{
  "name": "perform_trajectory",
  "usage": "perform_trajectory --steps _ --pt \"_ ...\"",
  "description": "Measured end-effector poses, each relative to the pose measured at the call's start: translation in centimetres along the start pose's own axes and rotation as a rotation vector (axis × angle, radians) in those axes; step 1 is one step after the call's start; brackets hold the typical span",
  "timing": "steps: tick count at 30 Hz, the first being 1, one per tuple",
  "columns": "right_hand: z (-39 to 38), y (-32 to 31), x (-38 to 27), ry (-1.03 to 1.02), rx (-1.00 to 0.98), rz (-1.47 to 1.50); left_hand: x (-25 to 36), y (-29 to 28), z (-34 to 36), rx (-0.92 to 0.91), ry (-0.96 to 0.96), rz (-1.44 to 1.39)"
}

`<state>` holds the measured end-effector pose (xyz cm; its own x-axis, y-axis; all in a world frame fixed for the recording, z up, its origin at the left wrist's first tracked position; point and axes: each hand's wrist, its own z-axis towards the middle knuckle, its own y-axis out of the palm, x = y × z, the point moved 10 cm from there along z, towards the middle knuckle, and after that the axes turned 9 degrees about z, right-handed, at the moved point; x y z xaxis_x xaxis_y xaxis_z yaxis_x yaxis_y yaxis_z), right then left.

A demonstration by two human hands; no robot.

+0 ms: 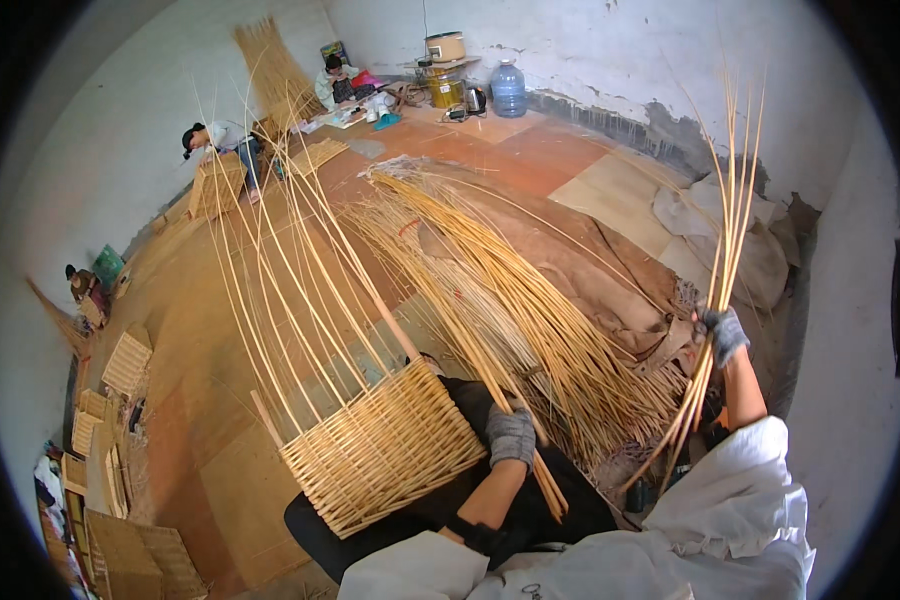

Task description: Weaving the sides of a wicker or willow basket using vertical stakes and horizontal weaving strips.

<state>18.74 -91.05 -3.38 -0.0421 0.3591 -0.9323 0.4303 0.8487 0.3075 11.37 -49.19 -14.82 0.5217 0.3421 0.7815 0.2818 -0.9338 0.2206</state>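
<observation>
A partly woven wicker panel (385, 445) rests on my lap, its long upright rods (270, 240) fanning out away from me. Just right of the panel, my left hand (511, 435), in a grey glove, is closed round a few wicker rods (548, 488). Off to the right, my gloved right hand (725, 333) grips a bundle of long thin rods (735, 230), held roughly upright with their lower ends slanting toward my knee. Between the hands lies a large pile of loose rods (530, 300). My palms and some fingers are hidden.
Brown sacking (590, 265) lies beside the pile. Woven baskets (128, 362) line the left side. Another person (220, 145) bends over a basket, with others seated farther off. A blue water bottle (509, 90) and a kettle (475, 100) stand by the back wall.
</observation>
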Motion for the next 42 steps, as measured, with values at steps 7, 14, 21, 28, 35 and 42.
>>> perform_trajectory --steps 7,14,21,28,35,42 --pt "-7.4 9.7 0.8 0.088 -0.277 0.162 4.9 2.6 -4.9 -0.191 0.294 -0.229" --pt "-23.7 14.5 16.9 0.175 -0.687 -0.073 -4.7 2.2 -11.9 -0.474 0.282 0.173" --pt "-19.1 22.1 11.3 -0.249 -0.926 -0.323 4.6 5.0 -12.2 -0.416 0.551 0.467" --pt "-21.5 32.5 9.1 0.290 -1.192 0.510 10.3 0.5 -11.5 -0.458 0.266 0.248" --pt "-19.7 35.1 10.5 0.504 -0.905 1.095 3.7 -12.3 -15.9 -0.394 0.003 0.579" --pt "-10.6 26.3 9.6 0.221 -0.550 1.167 -1.2 -15.8 -16.6 -0.166 -0.200 0.521"
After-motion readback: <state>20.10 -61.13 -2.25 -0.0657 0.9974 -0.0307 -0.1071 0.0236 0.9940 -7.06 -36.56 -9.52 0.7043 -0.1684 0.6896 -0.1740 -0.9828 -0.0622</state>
